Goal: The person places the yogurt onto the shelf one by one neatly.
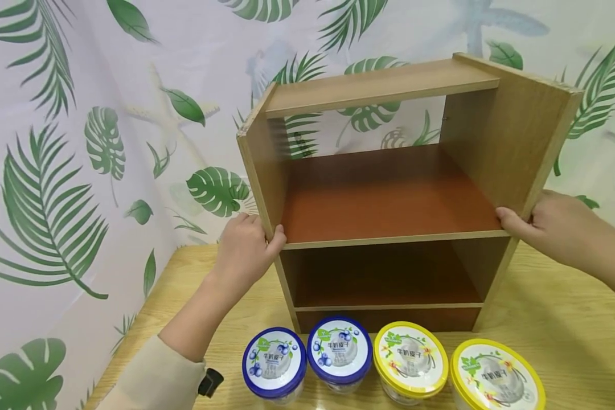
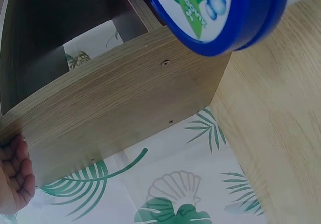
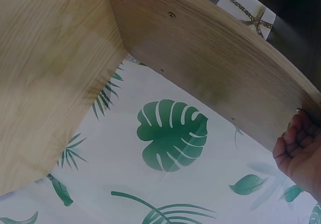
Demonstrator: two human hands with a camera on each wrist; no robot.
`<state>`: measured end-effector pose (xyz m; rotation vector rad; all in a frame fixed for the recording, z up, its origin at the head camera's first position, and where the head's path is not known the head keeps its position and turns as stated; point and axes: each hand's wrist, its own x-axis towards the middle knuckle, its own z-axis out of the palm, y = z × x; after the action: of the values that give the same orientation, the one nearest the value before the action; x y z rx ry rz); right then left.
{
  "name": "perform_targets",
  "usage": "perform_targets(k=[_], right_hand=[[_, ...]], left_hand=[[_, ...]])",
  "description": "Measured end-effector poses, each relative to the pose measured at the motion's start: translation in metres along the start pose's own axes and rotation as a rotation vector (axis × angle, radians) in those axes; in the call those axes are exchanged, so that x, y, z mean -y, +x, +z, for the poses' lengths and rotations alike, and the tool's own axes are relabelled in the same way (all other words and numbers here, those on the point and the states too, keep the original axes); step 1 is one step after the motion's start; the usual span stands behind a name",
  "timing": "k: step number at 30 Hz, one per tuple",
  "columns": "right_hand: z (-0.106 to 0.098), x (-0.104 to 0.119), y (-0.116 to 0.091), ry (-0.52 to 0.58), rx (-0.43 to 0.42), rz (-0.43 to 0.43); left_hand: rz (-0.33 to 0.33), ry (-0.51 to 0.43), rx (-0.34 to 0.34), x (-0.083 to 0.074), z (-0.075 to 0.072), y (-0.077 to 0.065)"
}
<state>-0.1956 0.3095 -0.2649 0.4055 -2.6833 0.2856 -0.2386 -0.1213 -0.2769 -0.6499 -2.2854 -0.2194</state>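
A small wooden shelf unit [image 1: 389, 235] with reddish-brown boards stands upright on the table. My left hand [image 1: 243, 245] grips the front edge of its left side panel, thumb on the inner face at the middle board's height. On the opposite side panel my right hand [image 1: 558, 230] does the same, its thumb over the front edge. Curled fingers of the left hand [image 2: 15, 176] press the panel's outside in the left wrist view. The right wrist view shows the right hand [image 3: 301, 151] likewise against the outer face.
In front of the shelf stand two blue-lidded tubs [image 1: 274, 361] and two yellow-lidded tubs [image 1: 411, 359] in a row on the wooden table [image 1: 184, 307]. One blue lid [image 2: 220, 18] is close to the left wrist camera. A leaf-patterned wall covering [image 1: 133, 142] rises behind and at left.
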Motion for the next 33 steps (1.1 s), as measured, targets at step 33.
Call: perform_targets(k=[33], right_hand=[[0.0012, 0.0089, 0.004, -0.007, -0.023, -0.006]], left_hand=[[0.024, 0.067, 0.025, 0.0045, -0.0008, -0.0009]])
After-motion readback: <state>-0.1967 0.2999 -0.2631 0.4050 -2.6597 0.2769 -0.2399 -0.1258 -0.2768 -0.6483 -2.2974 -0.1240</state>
